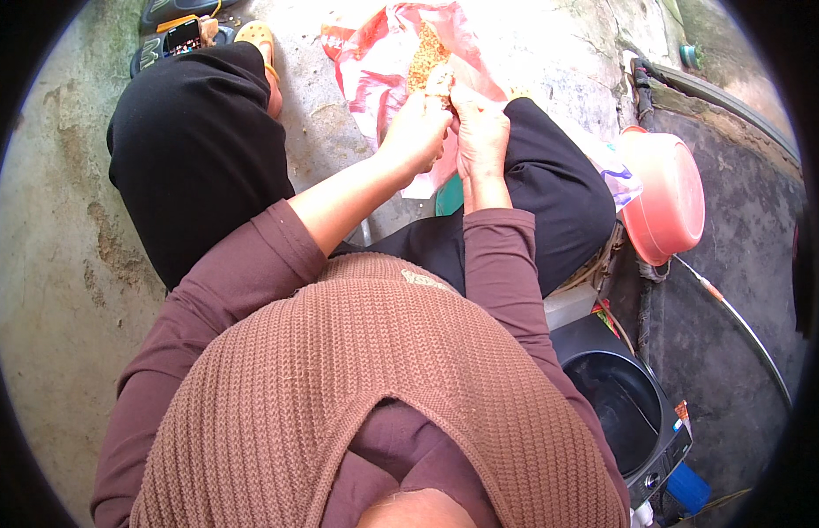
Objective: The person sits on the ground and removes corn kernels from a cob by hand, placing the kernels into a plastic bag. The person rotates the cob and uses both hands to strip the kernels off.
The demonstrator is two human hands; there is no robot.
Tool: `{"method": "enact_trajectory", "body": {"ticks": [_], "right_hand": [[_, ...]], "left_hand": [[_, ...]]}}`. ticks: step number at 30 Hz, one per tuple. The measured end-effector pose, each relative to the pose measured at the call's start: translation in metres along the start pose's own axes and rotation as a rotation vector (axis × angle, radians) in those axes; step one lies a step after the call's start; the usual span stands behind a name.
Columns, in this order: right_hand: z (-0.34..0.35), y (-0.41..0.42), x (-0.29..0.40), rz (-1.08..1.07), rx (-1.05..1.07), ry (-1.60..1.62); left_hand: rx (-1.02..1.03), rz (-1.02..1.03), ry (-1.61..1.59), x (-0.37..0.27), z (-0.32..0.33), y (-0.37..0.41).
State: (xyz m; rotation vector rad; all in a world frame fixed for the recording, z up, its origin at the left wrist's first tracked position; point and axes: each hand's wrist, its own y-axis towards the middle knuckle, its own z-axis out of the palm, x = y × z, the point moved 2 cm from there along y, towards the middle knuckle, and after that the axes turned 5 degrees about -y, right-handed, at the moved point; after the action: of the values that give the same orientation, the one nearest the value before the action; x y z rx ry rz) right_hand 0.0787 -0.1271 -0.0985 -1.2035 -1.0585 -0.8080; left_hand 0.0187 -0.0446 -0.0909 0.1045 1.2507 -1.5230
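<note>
Both hands meet in front of my knees, over a red-and-white plastic sack [366, 76] spread on the concrete floor. My left hand [412, 132] grips a pale, rough piece that looks like a corn cob [439, 80]. Against its other side presses my right hand [480, 132], with the thumb along it. The fingers hide the cob's lower part. Just beyond them, a heap of orange-yellow grains [428, 49], probably corn kernels, lies on the sack.
A pink plastic basin [667, 198] stands tilted at the right, beside a clear plastic bag [620, 178]. Nearer me on that side is a black cooker with a round pan [610, 402]. A phone [183, 36] rests on a dark shoe at upper left. Something green [450, 196] shows below my hands.
</note>
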Motion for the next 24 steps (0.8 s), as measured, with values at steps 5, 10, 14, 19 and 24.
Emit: {"method": "enact_trajectory", "body": {"ticks": [5, 10, 14, 19, 24], "right_hand": [[0.0, -0.003, -0.003, -0.034, 0.037, -0.008], [-0.006, 0.0, -0.008, -0.131, 0.033, -0.127], [-0.002, -0.003, -0.001, -0.128, 0.048, -0.149], [0.008, -0.006, 0.008, -0.181, 0.027, -0.117], [-0.003, -0.001, -0.002, -0.126, 0.035, -0.194]], "left_hand": [[0.113, 0.212, 0.22, 0.013, -0.011, 0.012], [0.126, 0.24, 0.281, 0.017, -0.011, 0.017], [0.054, 0.165, 0.319, 0.008, -0.004, 0.012], [0.099, 0.282, 0.456, 0.005, -0.004, 0.009], [0.138, 0.568, 1.162, -0.002, -0.004, 0.009]]}}
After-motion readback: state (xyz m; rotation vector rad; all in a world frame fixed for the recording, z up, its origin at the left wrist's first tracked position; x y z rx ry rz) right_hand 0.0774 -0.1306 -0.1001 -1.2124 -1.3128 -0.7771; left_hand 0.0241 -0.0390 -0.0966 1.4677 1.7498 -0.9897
